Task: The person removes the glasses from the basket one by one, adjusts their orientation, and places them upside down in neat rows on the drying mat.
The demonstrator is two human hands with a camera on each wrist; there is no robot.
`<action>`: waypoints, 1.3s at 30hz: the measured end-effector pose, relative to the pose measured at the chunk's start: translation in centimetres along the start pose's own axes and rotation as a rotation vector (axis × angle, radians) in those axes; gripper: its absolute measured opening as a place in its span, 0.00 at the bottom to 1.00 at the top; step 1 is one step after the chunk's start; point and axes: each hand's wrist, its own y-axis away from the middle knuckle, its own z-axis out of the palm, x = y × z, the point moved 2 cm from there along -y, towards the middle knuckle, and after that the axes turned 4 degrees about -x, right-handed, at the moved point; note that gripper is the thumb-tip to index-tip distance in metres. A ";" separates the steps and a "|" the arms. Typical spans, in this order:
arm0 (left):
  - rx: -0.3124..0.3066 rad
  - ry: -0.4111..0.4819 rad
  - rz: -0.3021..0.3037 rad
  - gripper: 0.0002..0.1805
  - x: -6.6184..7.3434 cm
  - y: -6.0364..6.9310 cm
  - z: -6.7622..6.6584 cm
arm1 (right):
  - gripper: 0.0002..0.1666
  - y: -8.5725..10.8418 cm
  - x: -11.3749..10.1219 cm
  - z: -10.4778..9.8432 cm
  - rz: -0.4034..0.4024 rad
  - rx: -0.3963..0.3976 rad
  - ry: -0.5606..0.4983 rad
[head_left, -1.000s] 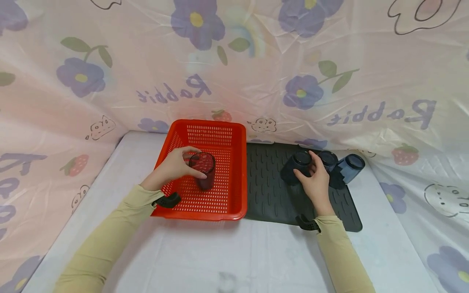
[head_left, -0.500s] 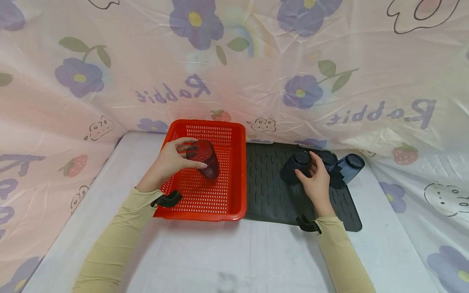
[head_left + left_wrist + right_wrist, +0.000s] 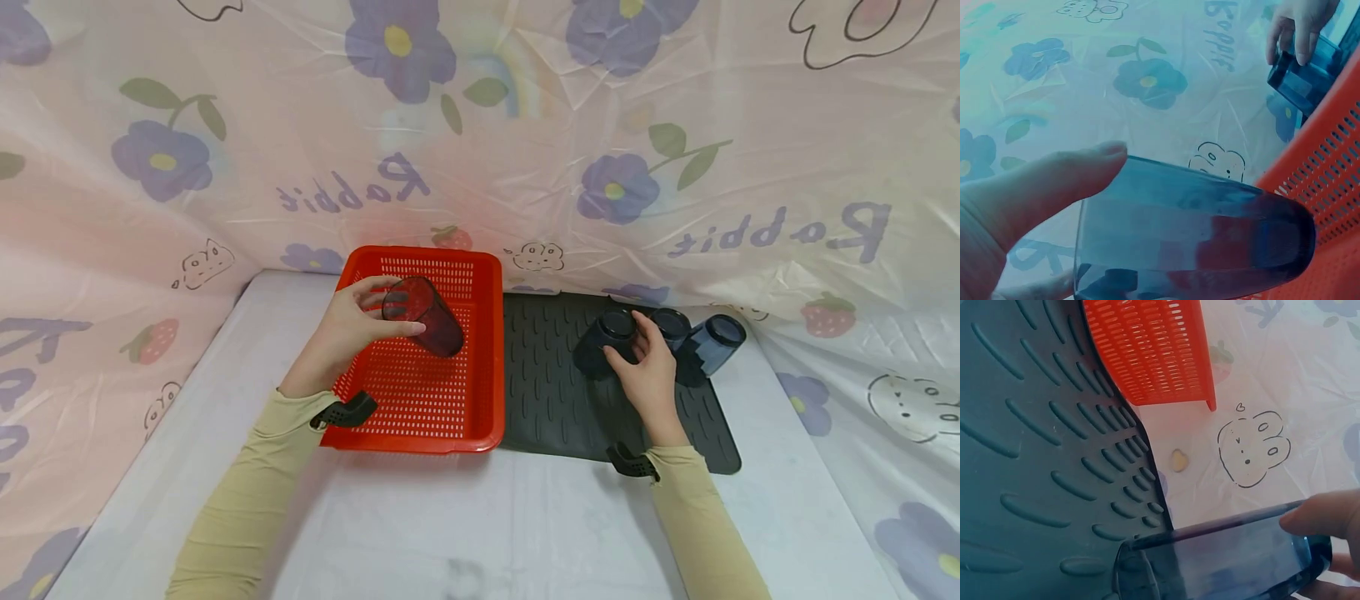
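Observation:
In the head view my left hand (image 3: 341,333) grips a translucent dark drinking glass (image 3: 441,327) near its rim, over the red basket (image 3: 491,375). The glass is tilted, its mouth toward the hand and its base to the lower right; thumb and glass fill much of the left wrist view. My right hand (image 3: 649,375) holds a blue-tinted glass (image 3: 596,350), turned base up on the black ribbed mat (image 3: 551,400). The right wrist view shows this glass (image 3: 1229,553) with its wide end against the mat. Whether anything lies under the left glass is partly hidden.
Two more blue glasses, a middle one (image 3: 672,323) and a right one (image 3: 718,342), stand base up behind and right of my right hand. The basket's right wall borders the mat. A patterned curtain (image 3: 510,208) rises behind the white table (image 3: 405,517).
My left hand has raised the glass from the basket, moving it slightly back and tipping its base to the right. The right hand and its glass have stayed in place.

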 end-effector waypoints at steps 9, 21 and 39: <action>0.014 0.101 0.026 0.41 0.0 0.0 0.2 | 0.41 0.2 -0.9 -0.3 -0.002 -0.008 -0.013; 0.029 0.219 0.057 0.37 0.9 0.1 1.4 | 0.41 0.7 -2.4 -0.8 0.017 -0.005 -0.040; 0.051 0.457 0.101 0.29 1.1 -0.4 4.4 | 0.38 1.8 -6.1 -1.5 -0.030 0.000 -0.146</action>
